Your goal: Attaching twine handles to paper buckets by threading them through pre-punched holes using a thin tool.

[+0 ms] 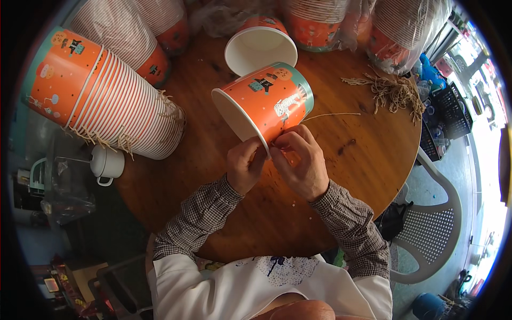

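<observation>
An orange paper bucket (264,98) with a teal base band and printed cartoon figures lies tilted over the table, its white open mouth toward the lower left. My left hand (246,164) is closed on the bucket's rim, thumb and fingers pinching the edge. Close beside it, my right hand (300,162) pinches at the bucket's side just by the rim. A thin piece of twine (335,114) runs out to the right from behind the bucket and my right hand; my fingers hide its other end.
Another bucket (261,50) lies behind, mouth facing me. A long stack of buckets (114,96) with twine handles leans at left by a white enamel mug (108,163). Bagged stacks (408,32) line the far edge. A twine bundle (397,92) lies right; a chair (432,229) stands beyond.
</observation>
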